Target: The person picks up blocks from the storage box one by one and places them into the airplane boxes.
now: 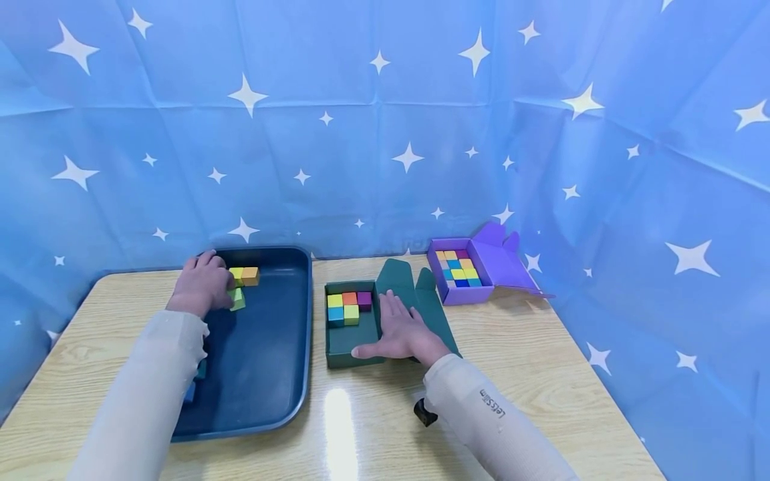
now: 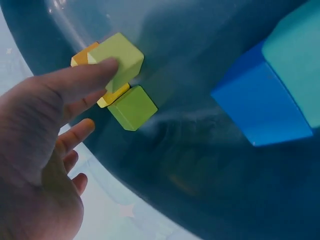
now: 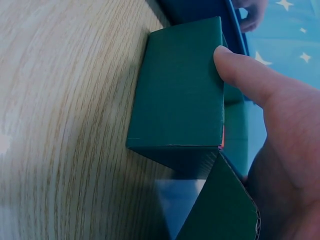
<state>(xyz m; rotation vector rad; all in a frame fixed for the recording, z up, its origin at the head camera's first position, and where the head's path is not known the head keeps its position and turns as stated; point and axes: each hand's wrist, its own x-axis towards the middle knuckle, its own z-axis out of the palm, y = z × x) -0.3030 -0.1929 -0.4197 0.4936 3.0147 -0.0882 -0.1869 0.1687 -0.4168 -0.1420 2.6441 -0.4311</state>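
Dark blue tray (image 1: 265, 374), quantity one, stands at the left of the wooden table (image 1: 385, 427); from where I stand, six cubes can be counted in or over it, and the left sleeve (image 1: 138, 394) may hide others. The person's left hand (image 1: 203, 280) pinches one pale lime cube (image 2: 125, 50) between thumb and forefinger, the other three fingers loosely bent. Near it lie one yellow cube (image 1: 237, 274), one orange cube (image 1: 250, 276) and one green cube (image 1: 237, 299); well apart, one blue cube (image 2: 262, 105) touches one teal cube (image 2: 300, 65). Next, one green box (image 1: 345, 361), its lid (image 1: 434, 307) folded open rightward, holds five cubes: three in the far row, two in the near. The right hand (image 1: 402, 334) rests at its right side, fingers extended and gripping nothing, thumb on the near rim. Farther right and back, one purple box (image 1: 469, 295), also open, contains closely packed small cubes (image 1: 458, 274), roughly twelve, exact count uncertain.
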